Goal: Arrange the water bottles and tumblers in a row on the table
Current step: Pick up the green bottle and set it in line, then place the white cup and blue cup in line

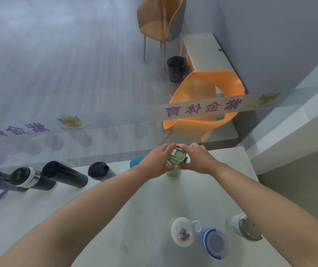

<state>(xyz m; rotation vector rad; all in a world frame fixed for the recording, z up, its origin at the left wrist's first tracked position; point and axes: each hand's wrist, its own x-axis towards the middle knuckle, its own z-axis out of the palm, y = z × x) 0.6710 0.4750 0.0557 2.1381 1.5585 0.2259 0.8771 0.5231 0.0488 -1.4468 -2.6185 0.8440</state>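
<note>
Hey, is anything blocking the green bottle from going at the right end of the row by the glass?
Nothing visible does. The left hand and right hand hold the green bottle just right of the blue-lidded bottle, the last one in line. The left hand hides the gap between them.

**Green bottle held at centre of frame**

A pale green bottle (175, 159) is gripped from both sides by the left hand (157, 162) and the right hand (198, 160). Black bottles (65, 174) are lined up at left. Three lidded vessels (215, 242), possibly tumblers, are seen at lower right.
</note>
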